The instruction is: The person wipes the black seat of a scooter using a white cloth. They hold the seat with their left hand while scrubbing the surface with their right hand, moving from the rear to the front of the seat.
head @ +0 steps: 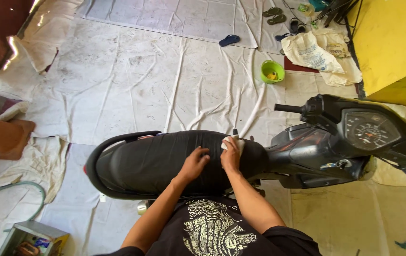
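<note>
Seen from the head camera, a person in a black printed shirt leans over a black motor scooter (307, 151) parked on pale sheets (131, 80) spread across the floor. The right hand (230, 155) presses a white cloth (233, 141) flat against the front end of the black seat (160, 159), fingers curled loosely over the cloth so that only its far edge shows beyond the knuckles. The left hand (194, 163) lies just beside the right hand, on its rear side, palm down and fingers spread on the bare seat cover, holding nothing. Beyond the right hand, toward the front of the scooter, stand the handlebar grip (287, 108) and the round speedometer dial (369, 129). Well away from both hands, across the sheets, a bright green bowl (272, 71) with something yellow inside sits on the floor, with a crumpled white sack (314, 52) next to it and a few sandals (230, 40) scattered farther off. A yellow wall (388, 42) rises past the scooter's front. Behind the left hand, past the seat's tail, a green hose (13, 189) curls over the sheets, and a small open box (32, 239) of odds and ends sits at the near corner.
</note>
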